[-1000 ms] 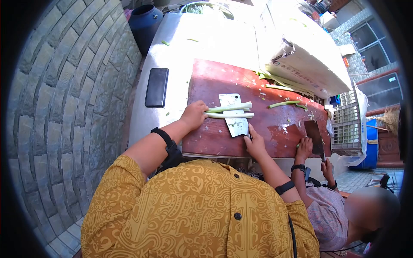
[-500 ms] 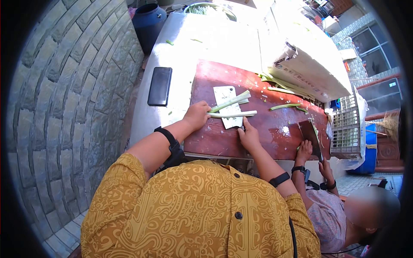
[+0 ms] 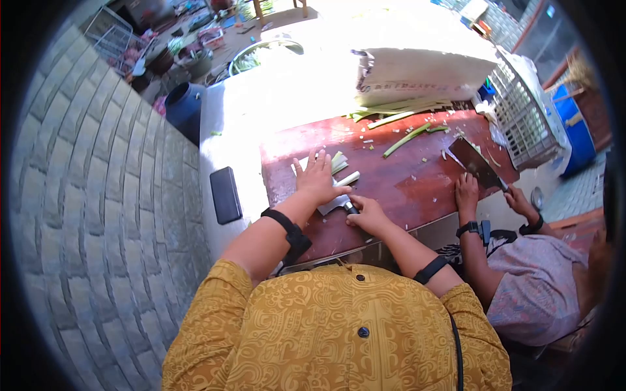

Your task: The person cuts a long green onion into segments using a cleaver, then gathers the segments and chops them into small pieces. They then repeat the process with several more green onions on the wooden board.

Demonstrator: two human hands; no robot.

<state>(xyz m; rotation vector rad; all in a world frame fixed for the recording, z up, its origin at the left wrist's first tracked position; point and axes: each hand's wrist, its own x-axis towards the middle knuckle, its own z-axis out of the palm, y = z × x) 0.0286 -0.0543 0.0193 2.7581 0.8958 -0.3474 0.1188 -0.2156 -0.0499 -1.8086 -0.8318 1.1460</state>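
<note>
My left hand (image 3: 317, 179) lies flat with fingers spread over cut green onion stalks (image 3: 349, 178) and the cleaver blade under them. Pale stalk ends stick out to the right of its fingers. My right hand (image 3: 370, 216) is closed round the black handle of the cleaver (image 3: 331, 204). The blade rests low on the red-brown board (image 3: 306, 234), partly hidden by my left hand. Farther right on the board lies a separate green stalk (image 3: 405, 141).
A black phone (image 3: 225, 195) lies left of the board. More green stalks (image 3: 391, 117) lie along a white box (image 3: 424, 78). To the right, a co-worker's hand (image 3: 466, 191) rests beside another cleaver (image 3: 474, 160). A grey crate (image 3: 521, 111) stands behind it.
My left hand has let go of the stalk ends and spread flat over the stalks and blade. My right hand has moved off the stalk end, its grip on the handle now showing. The view has shifted.
</note>
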